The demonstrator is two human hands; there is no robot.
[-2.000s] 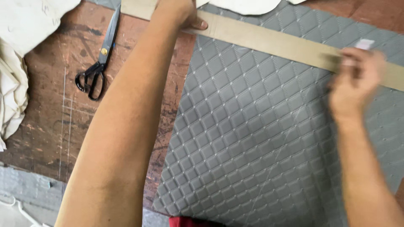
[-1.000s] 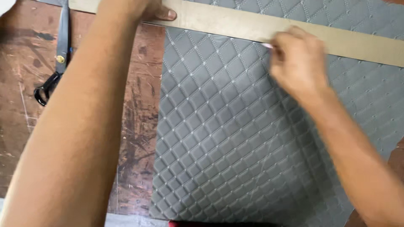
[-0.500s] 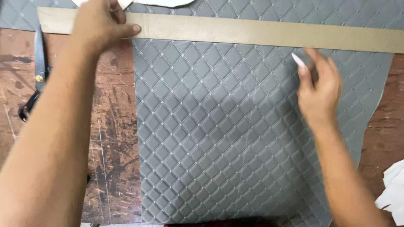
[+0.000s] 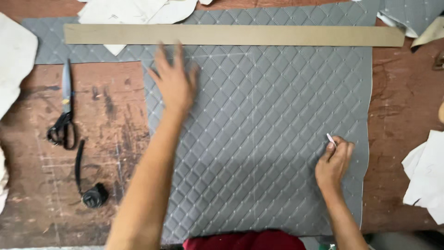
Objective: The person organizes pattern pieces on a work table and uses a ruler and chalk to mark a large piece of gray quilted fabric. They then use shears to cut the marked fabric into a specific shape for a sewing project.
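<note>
Red cloth [image 4: 240,240] shows at the near edge of the counter [image 4: 115,139], where a large sheet of grey quilted material [image 4: 277,139] with a diamond-stitch pattern lies flat across the worn brown wood. Just beyond, the right hand [image 4: 334,164] rests on the sheet near its right edge, its grip closed on a small piece of white chalk [image 4: 330,138] pinched between fingertips, the tip pointing up and away. Off to the left on bare wood lies a small black round object with a dark strap [image 4: 90,185], and farther along a pair of black-handled scissors [image 4: 64,115], blades pointing away. The left hand [image 4: 175,83], blurred in the frame, hovers over the upper left part of the quilted sheet with fingers spread, its grip open and holding nothing. Beyond it a long tan straightedge [image 4: 231,35] lies crosswise over the far end of the sheet, spanning nearly its whole width, with neither hand touching it. White paper pieces [image 4: 138,10] sit at the far edge, another stack of white sheets [image 4: 428,176] at the right side, and pale cloth [image 4: 14,65] at the left.
</note>
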